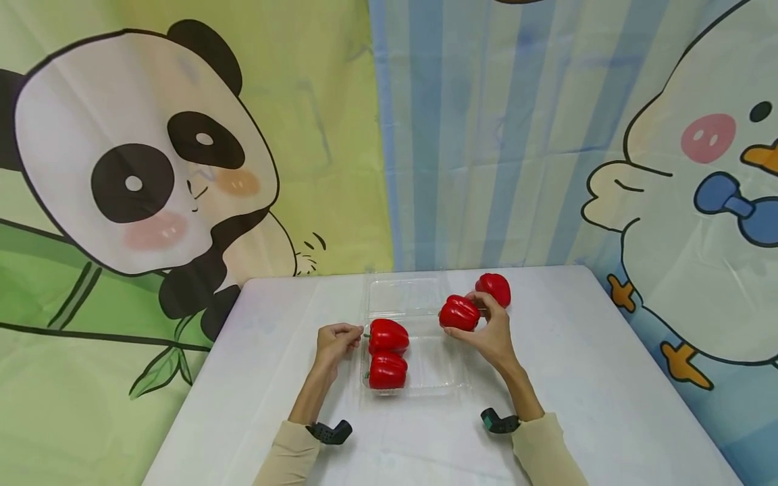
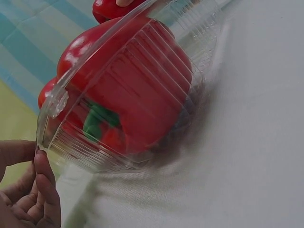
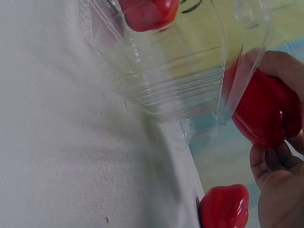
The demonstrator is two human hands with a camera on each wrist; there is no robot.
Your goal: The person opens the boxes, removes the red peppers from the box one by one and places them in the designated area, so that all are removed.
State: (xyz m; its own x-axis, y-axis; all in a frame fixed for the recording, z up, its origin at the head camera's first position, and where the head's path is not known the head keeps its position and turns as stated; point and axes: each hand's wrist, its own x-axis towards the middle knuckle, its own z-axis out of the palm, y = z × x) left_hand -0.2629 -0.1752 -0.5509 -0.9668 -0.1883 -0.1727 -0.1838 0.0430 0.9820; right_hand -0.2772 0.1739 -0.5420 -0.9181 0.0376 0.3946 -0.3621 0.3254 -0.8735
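A clear plastic clamshell box [image 1: 431, 368] lies with its lid [image 1: 404, 297] folded back, away from me. Two red bell peppers [image 1: 387, 370] sit along the left side of its base, stems to the left. My left hand [image 1: 335, 345] pinches the box's left rim between thumb and fingertip; the left wrist view shows a green stem [image 2: 99, 121] through the plastic. My right hand [image 1: 494, 334] grips another red bell pepper [image 1: 459, 313] between thumb and fingers, held up over the box's right rear edge. In the right wrist view that pepper [image 3: 268, 109] shows partly behind the box wall.
One more red bell pepper [image 1: 494, 289] lies on the white table [image 1: 583, 378] behind my right hand, near the back edge. A printed curtain [image 1: 474, 135] with a panda and a white bird hangs right behind the table.
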